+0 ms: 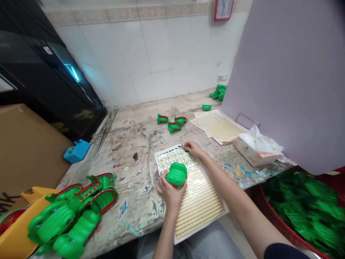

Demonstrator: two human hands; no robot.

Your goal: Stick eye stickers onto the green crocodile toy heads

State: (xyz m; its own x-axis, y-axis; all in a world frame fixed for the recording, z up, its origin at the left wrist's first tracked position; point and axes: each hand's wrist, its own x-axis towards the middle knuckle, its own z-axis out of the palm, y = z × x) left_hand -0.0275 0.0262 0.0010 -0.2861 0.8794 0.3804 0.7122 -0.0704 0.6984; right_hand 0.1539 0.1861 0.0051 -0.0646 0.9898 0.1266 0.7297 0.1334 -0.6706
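Note:
My left hand [171,192] is wrapped around a green plastic crocodile-head piece [176,174], held over a sheet of stickers [201,194]. The sheet carries rows of yellowish eye-like ovals at its far end and striped strips with reddish edges nearer me. At the sheet's far edge, my right hand [192,148] has thumb and fingers pinched together by the top row of small dark stickers. Whatever lies between those fingertips is too small to make out.
Several green pieces with red trim [105,194] lie at the left by a yellow bin [24,230]. Three more [174,126] sit mid-table. More sticker sheets [221,126] and a tissue box [256,147] are at the right. A red basket [269,212] holds green parts.

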